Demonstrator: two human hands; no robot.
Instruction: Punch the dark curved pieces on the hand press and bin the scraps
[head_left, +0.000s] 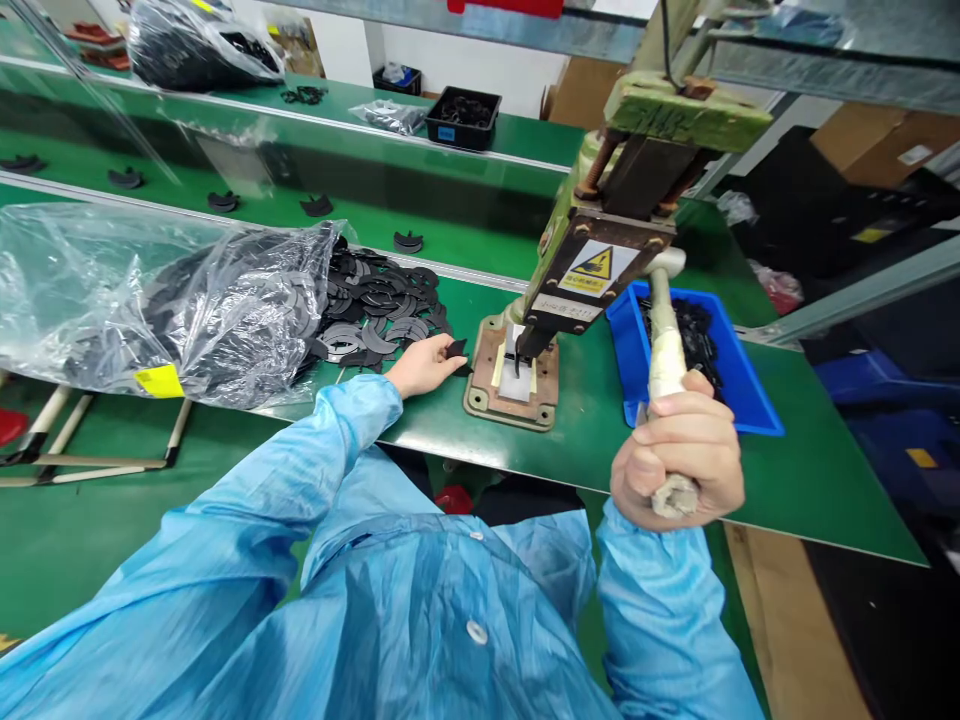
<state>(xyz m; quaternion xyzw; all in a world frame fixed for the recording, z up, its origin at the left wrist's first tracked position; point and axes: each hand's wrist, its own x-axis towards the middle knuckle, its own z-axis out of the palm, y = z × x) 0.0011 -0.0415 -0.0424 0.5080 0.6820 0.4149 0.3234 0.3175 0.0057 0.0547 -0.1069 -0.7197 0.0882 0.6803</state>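
Note:
My right hand [679,455] is wrapped round the taped lever handle [666,350] of a green hand press [592,270]. With my left hand [426,367] I pinch a dark, curved flat piece [457,350] just left of the press base [495,408]. On that base, below the ram, a small dark part sits on a light metal block [516,380]; the ram's tip hides some of it. Many black crescent-shaped pieces [382,305] lie heaped beyond my left hand, spilling from a clear plastic bag [225,310].
A blue bin [754,405] of black parts stands right of the press. Behind the bench, a green conveyor belt [360,215] carries spaced black pieces. A black tray [465,118] and a filled plastic bag [199,45] rest farther back. A metal shelf [517,30] crosses overhead.

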